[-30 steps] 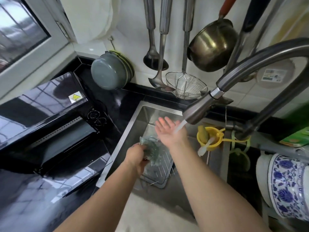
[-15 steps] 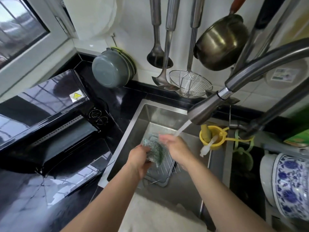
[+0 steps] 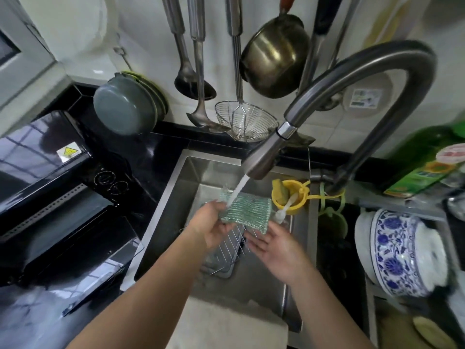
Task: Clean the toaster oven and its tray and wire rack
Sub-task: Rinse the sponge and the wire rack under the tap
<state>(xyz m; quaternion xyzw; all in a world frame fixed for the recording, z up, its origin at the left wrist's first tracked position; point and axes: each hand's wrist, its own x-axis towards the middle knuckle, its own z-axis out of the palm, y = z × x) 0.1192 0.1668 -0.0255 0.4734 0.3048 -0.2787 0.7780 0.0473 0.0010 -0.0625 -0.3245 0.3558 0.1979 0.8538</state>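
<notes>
A black toaster oven (image 3: 50,197) stands on the counter at the left with its door (image 3: 83,268) hanging open. In the steel sink (image 3: 171,197) lie the wire rack (image 3: 231,245) and the tray (image 3: 221,267) beneath it, partly hidden by my arms. My left hand (image 3: 211,227) grips the left end of a green mesh scouring cloth (image 3: 247,212), spread flat under water running from the faucet (image 3: 266,159). My right hand (image 3: 274,245) is just below the cloth's right corner, palm up, fingers relaxed, holding nothing.
Ladles, a wire skimmer (image 3: 247,122) and a brass pot (image 3: 274,54) hang on the wall behind the sink. A yellow holder with a brush (image 3: 289,197) clips to the sink's right wall. Blue-and-white bowls (image 3: 397,253) and a green bottle (image 3: 425,162) stand at the right; grey plates (image 3: 123,107) lean at the back left.
My left hand has lifted and spread the bunched cloth flat under the stream. My right hand has come away from it and dropped lower right, palm up.
</notes>
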